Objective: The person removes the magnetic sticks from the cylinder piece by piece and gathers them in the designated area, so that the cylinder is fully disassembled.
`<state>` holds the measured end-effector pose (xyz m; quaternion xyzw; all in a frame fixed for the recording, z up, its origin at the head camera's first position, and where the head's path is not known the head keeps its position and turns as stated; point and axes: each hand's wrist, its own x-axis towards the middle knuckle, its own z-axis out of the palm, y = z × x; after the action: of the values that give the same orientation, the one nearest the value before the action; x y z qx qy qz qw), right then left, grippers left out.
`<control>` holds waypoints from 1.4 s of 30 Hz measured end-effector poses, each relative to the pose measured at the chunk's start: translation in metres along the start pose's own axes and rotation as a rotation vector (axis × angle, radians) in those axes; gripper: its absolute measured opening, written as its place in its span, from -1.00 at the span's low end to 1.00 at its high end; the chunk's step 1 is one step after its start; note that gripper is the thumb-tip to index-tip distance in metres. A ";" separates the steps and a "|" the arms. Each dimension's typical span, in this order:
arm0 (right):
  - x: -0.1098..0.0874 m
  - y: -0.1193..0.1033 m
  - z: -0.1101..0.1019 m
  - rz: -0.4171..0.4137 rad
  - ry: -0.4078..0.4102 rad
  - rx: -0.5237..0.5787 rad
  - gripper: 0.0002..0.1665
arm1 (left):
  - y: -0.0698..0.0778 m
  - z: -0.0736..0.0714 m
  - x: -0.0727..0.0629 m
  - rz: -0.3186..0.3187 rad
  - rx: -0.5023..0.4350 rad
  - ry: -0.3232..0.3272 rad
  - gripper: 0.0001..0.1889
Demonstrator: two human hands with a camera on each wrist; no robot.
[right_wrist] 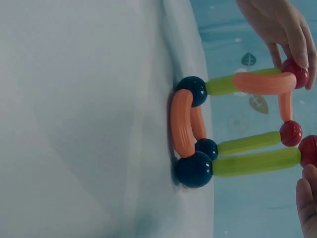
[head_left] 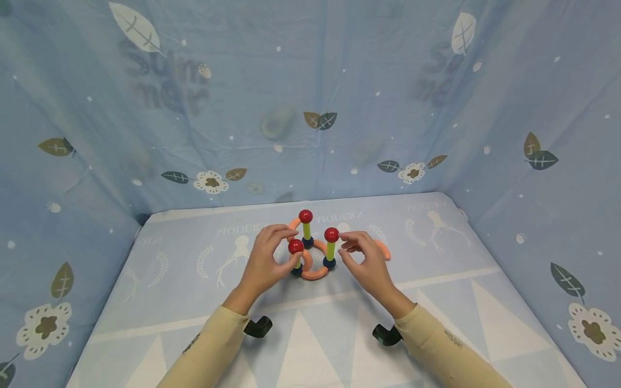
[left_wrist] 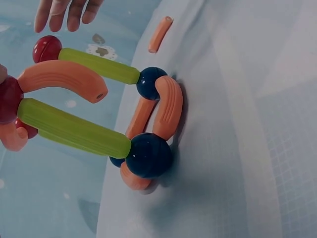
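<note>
A toy frame of balls and rods stands on the table. Blue balls (right_wrist: 194,169) and curved orange rods (left_wrist: 168,108) form its base; green rods (left_wrist: 74,130) rise to three red balls. My left hand (head_left: 264,260) grips the front-left red ball (head_left: 295,246) between thumb and fingers. Two curved orange rods stick out from that ball; one reaches the back red ball (head_left: 305,216), the other (left_wrist: 64,79) has a free end. My right hand (head_left: 366,261) is beside the right red ball (head_left: 331,235), fingers loosely extended and holding nothing; whether a fingertip touches it is unclear.
A loose curved orange rod (head_left: 382,249) lies on the table behind my right hand. The table (head_left: 194,302) has a pale patterned cover. Blue curtains (head_left: 310,81) hang at the back and both sides. Black wrist mounts (head_left: 259,326) stick out under both sleeves.
</note>
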<state>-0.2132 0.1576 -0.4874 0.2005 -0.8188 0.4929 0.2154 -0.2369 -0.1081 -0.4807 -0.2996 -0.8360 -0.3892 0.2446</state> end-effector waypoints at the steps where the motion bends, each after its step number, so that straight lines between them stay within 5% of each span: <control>1: -0.002 0.000 0.001 -0.006 0.001 0.003 -0.58 | 0.000 0.000 -0.001 0.000 0.000 0.003 -0.56; 12: -0.016 0.003 0.017 -0.058 -0.063 0.042 -0.61 | -0.002 -0.002 -0.007 -0.022 -0.007 0.003 -0.56; 20: -0.015 -0.031 0.026 -0.084 -0.120 0.118 -0.61 | -0.003 -0.003 -0.008 -0.012 -0.035 -0.012 -0.61; 32: -0.009 -0.043 0.044 0.043 -0.159 0.211 -0.55 | -0.003 -0.003 -0.008 -0.003 -0.046 -0.021 -0.61; 42: -0.006 -0.047 0.053 0.064 -0.120 0.183 -0.57 | -0.003 -0.004 -0.007 0.004 -0.054 -0.025 -0.63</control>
<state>-0.1916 0.0907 -0.4792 0.2222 -0.7878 0.5594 0.1309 -0.2334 -0.1150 -0.4847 -0.3125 -0.8276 -0.4074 0.2269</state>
